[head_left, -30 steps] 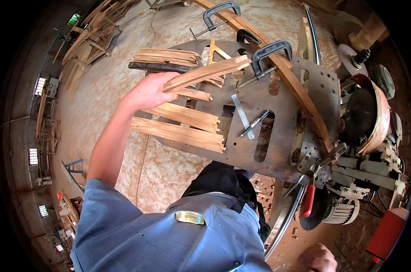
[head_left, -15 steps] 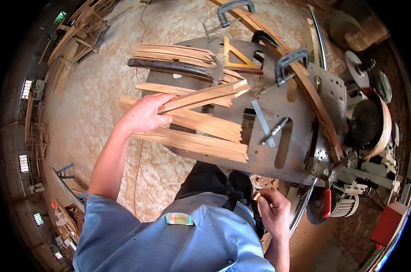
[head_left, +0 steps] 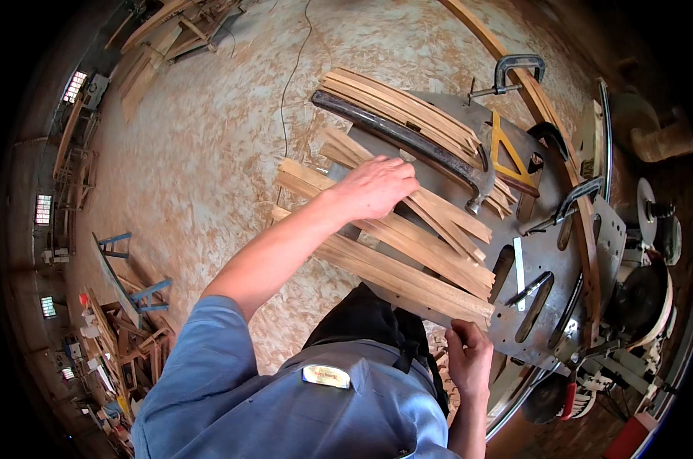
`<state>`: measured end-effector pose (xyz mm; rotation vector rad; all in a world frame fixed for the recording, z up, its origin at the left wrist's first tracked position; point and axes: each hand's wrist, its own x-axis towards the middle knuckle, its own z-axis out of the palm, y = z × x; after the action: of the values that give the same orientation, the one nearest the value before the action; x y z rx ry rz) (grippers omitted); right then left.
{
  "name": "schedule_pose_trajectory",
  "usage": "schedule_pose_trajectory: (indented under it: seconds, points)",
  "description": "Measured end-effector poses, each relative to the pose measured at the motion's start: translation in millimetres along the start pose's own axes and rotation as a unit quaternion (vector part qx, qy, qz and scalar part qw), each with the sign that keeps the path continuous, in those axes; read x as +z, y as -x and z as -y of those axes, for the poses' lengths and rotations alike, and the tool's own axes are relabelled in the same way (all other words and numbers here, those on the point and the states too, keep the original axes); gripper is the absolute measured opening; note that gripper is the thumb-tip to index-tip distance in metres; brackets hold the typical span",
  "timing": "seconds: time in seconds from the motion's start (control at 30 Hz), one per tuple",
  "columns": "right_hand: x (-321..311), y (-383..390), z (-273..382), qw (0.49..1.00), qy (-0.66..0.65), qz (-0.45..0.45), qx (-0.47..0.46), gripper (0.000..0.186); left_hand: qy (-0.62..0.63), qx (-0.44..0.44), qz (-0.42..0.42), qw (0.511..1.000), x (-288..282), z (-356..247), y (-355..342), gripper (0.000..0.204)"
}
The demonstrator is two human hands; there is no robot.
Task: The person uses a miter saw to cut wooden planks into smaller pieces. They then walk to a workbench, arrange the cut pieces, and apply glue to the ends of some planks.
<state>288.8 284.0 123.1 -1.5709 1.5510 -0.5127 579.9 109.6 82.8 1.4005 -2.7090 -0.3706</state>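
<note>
My left hand [head_left: 373, 187] is closed around a wooden strip [head_left: 446, 226] that crosses another strip on the grey metal table. Its fingertips are partly hidden beneath the palm. Closer to me lie two more groups of pale strips, a middle one [head_left: 423, 249] and a near one [head_left: 408, 279], fanned side by side. Beyond the hand a hammer [head_left: 396, 138] with a dark handle rests against a far bundle of strips [head_left: 400, 99]. My right hand [head_left: 469, 356] hangs at the table's near edge, fingers curled, close to the ends of the near strips; nothing shows in it.
On the metal table [head_left: 530, 336] are a yellow triangular square [head_left: 507, 157], a metal ruler [head_left: 519, 268] and a dark pen-like tool [head_left: 530, 287]. C-clamps [head_left: 518, 70] grip a long curved wooden piece [head_left: 584, 222]. Machinery with round discs [head_left: 645, 210] stands at right.
My left hand has lowered the raised strip onto the others. My view has turned, so the table appears farther right and tilted. My right hand remains curled near the table's edge.
</note>
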Motion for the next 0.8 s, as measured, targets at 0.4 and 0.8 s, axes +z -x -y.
schedule_pose_trajectory:
  seconds: [0.4,0.8]
  points:
    - [-8,11,-20,0.997,0.001,-0.032,0.066,0.013,-0.019,-0.031,0.069,0.997,12,-10,-35,0.032]
    - [-10,9,-38,0.996,-0.022,-0.069,0.047,0.014,-0.034,-0.046,0.118,0.991,11,-4,-53,0.028]
